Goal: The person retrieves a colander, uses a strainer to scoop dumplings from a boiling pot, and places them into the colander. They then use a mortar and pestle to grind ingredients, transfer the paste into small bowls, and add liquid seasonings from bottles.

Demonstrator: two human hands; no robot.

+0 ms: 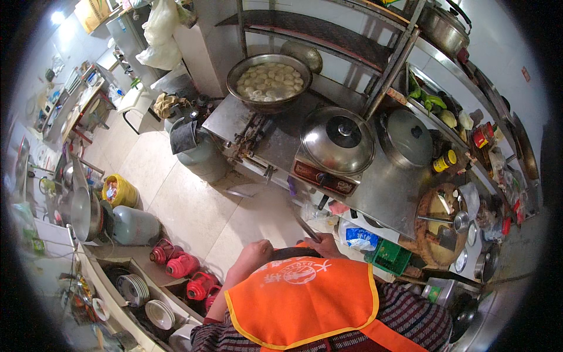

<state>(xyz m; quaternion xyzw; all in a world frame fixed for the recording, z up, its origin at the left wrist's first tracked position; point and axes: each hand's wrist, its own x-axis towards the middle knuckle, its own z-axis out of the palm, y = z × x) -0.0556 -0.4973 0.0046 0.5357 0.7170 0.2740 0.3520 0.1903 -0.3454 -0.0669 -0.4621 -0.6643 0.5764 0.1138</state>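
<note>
My right hand is closed around the lower end of a metal handle, which slants up and left in front of the orange apron. My left hand is curled at the left end of a dark curved bar by the apron's top; its grip cannot be made out. Beyond the hands is a pale blur, whose nature is unclear. Round pale pieces sit in liquid in a large metal basin on the stove. To its right, a domed lid covers a pan on a burner.
Gas cylinders stand left of the stove. At the right are a lidded pan and a round wooden chopping board with a ladle across it. Red flasks and stacked plates are at lower left. A metal shelf rises behind.
</note>
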